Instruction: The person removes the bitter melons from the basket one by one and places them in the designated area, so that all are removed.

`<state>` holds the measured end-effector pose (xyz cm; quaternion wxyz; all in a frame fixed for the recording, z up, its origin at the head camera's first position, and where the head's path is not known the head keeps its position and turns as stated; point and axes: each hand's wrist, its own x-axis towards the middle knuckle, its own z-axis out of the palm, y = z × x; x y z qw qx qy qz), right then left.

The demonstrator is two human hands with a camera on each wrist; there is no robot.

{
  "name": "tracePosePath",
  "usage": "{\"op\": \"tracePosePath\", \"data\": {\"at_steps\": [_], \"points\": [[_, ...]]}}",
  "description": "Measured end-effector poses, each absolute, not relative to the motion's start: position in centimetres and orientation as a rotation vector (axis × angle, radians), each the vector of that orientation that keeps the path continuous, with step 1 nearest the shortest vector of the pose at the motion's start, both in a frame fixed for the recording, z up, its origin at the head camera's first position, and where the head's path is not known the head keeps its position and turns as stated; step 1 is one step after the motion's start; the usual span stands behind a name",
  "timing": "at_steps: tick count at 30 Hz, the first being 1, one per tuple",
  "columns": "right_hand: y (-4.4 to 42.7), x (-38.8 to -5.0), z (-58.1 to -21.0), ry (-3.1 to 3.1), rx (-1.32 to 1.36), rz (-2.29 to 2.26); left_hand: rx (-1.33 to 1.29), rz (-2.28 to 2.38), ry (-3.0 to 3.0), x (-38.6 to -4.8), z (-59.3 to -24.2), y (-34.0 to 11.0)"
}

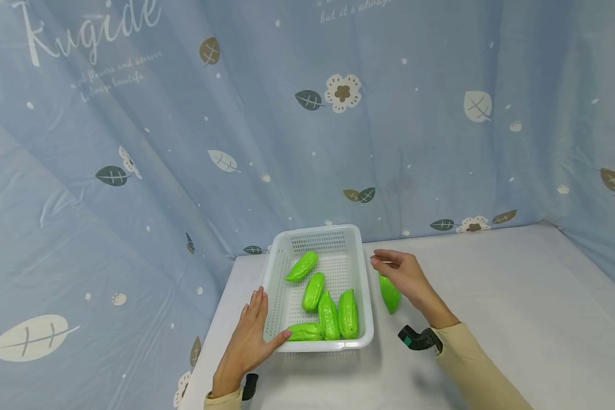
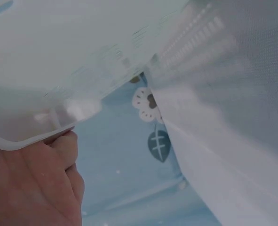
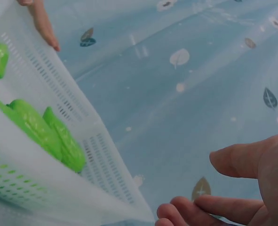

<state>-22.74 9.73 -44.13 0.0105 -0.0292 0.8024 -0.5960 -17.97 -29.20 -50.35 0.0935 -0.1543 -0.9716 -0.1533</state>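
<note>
Head view: left hand (image 1: 250, 335), spread, touches white basket (image 1: 339, 269); right hand (image 1: 406, 277) (thumb parted from fingers) hangs, apparently above, a green gourd (image 1: 390, 296).

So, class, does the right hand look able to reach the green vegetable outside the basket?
Probably yes: the empty right hand is close to the green vegetable, and the basket doesn't stand between them.

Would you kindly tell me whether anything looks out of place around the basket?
Only one thing stands out: a green vegetable lies on the white table, just right of the basket, while five similar ones lie inside. No damage shows.
</note>
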Motion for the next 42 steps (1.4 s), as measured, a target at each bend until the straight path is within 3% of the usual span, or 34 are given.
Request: {"op": "tracePosePath", "data": {"at_steps": [42], "points": [[3.0,-25.5,-44.0,2.421,-0.184,-1.882,-0.423,-0.54,-2.914,-17.7,-50.5,-29.2]]}}
